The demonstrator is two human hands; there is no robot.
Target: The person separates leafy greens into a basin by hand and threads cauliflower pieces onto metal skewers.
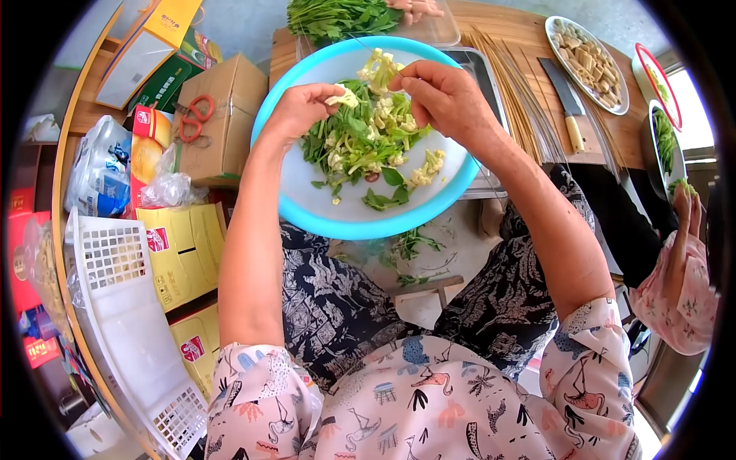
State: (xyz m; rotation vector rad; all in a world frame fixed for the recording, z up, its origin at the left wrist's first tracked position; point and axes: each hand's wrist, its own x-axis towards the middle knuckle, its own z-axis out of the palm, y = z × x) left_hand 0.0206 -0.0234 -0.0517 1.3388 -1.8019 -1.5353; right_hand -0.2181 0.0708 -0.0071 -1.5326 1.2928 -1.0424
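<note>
A large white basin with a light-blue rim (360,228) sits in front of me, holding green leaves and cauliflower pieces (337,146). My left hand (300,111) pinches a small cauliflower floret (345,98) over the basin's left side. Over its right side, my right hand (445,96) is closed, fingertips together, around what looks like a thin skewer. At those fingertips is a larger cauliflower piece (379,70), seemingly on the skewer. The palm hides most of the skewer. A loose floret (427,167) lies at the basin's lower right.
Thin skewers (510,92) lie on the wooden table, beside a cleaver (563,88) and a plate of food chunks (586,61). Leafy greens (337,19) are at the back. Red scissors (197,119) rest against a cardboard box (218,115). Another person's hands (685,203) hold greens at right.
</note>
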